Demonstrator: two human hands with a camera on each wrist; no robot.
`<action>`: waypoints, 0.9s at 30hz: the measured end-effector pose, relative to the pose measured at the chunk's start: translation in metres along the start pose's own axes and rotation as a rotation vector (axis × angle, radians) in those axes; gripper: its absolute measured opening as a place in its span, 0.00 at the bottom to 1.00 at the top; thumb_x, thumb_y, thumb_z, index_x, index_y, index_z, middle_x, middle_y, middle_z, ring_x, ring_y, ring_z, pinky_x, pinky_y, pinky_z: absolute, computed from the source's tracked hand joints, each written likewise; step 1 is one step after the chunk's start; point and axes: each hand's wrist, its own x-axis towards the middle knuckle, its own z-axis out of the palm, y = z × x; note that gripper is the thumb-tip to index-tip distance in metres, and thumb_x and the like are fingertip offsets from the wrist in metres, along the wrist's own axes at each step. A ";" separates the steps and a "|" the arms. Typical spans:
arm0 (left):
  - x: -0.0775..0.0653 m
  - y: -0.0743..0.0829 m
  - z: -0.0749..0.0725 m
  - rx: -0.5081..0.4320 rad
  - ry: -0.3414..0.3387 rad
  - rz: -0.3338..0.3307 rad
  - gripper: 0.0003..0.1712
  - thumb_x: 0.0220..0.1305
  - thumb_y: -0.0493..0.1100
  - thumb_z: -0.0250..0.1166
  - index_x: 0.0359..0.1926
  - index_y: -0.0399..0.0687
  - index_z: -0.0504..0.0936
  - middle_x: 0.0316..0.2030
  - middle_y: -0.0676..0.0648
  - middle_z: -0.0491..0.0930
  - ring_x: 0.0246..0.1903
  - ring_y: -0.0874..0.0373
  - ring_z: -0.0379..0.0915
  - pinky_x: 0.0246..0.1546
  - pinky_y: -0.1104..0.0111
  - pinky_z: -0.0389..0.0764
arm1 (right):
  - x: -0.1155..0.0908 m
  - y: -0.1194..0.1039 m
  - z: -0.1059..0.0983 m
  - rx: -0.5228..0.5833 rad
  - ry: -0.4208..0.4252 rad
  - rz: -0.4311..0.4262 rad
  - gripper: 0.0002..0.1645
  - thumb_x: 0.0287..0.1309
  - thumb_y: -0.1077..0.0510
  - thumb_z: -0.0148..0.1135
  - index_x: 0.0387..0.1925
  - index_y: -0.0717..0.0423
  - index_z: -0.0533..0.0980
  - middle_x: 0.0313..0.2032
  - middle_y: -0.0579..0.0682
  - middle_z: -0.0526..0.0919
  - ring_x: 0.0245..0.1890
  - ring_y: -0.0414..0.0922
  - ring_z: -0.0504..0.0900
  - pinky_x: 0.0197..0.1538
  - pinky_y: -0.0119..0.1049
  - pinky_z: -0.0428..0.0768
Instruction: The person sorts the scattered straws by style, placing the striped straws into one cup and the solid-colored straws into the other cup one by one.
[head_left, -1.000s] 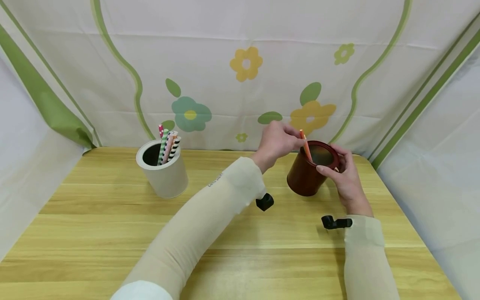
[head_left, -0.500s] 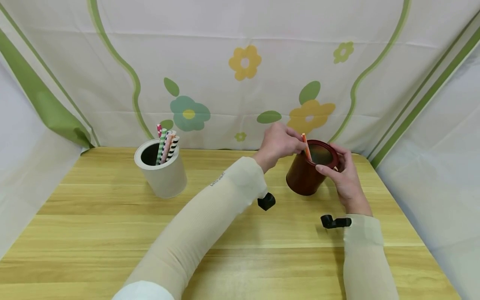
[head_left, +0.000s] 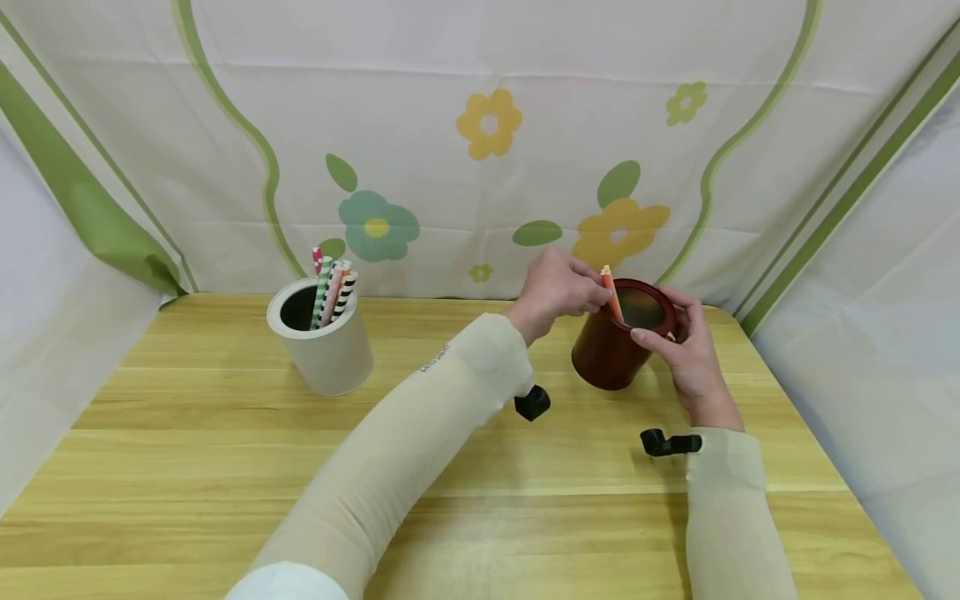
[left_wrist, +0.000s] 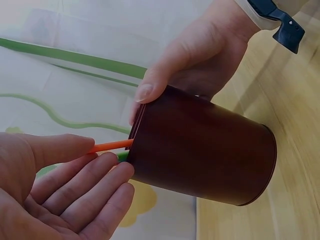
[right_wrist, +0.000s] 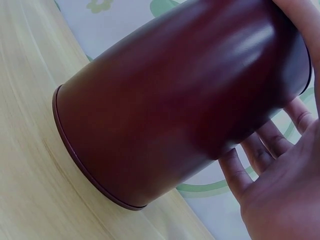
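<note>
In the head view a dark red pen holder (head_left: 611, 354) stands upright on the table at the right. My left hand (head_left: 558, 287) is at its left rim, pinching a slim orange pen-like stick (head_left: 611, 296) whose lower end is inside the holder. In the left wrist view the thumb presses the orange stick (left_wrist: 112, 145) against the fingers, and a green piece (left_wrist: 122, 156) shows just below it at the rim. My right hand (head_left: 693, 362) grips the holder's right side, thumb at the rim; in the right wrist view its fingers (right_wrist: 260, 152) reach around the far side.
A white pen holder (head_left: 333, 358) with several patterned sticks (head_left: 333, 292) stands at the left on the wooden table (head_left: 480, 517). A floral curtain (head_left: 420, 108) hangs right behind the table.
The orange stick has dropped slightly and turned a little in my left hand, and a second pale end now shows at its top. My right hand keeps its grip on the red holder.
</note>
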 end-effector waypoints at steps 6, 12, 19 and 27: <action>0.001 -0.004 0.001 -0.005 -0.009 0.008 0.05 0.52 0.35 0.74 0.33 0.42 0.88 0.26 0.49 0.85 0.34 0.53 0.86 0.28 0.72 0.82 | 0.000 0.000 0.000 -0.005 0.007 -0.009 0.44 0.54 0.68 0.69 0.69 0.51 0.59 0.60 0.45 0.70 0.57 0.40 0.68 0.51 0.26 0.71; -0.001 -0.004 0.001 0.000 -0.017 0.005 0.05 0.53 0.35 0.73 0.33 0.43 0.88 0.28 0.48 0.86 0.33 0.53 0.86 0.31 0.70 0.83 | 0.000 0.000 0.000 -0.008 0.008 -0.007 0.44 0.53 0.67 0.69 0.69 0.50 0.59 0.60 0.45 0.70 0.58 0.40 0.68 0.51 0.26 0.70; -0.002 -0.002 0.001 -0.005 -0.029 -0.004 0.05 0.53 0.35 0.72 0.33 0.43 0.88 0.30 0.45 0.87 0.34 0.52 0.86 0.28 0.72 0.82 | 0.001 0.000 0.000 -0.009 0.007 -0.004 0.43 0.53 0.68 0.69 0.67 0.45 0.62 0.60 0.45 0.70 0.58 0.40 0.68 0.53 0.26 0.69; -0.001 -0.004 0.002 0.007 -0.020 -0.004 0.03 0.53 0.36 0.73 0.31 0.43 0.88 0.29 0.49 0.85 0.33 0.53 0.86 0.28 0.72 0.82 | 0.000 -0.001 0.001 -0.007 0.006 -0.009 0.43 0.54 0.68 0.69 0.68 0.47 0.61 0.60 0.45 0.70 0.58 0.39 0.68 0.52 0.26 0.70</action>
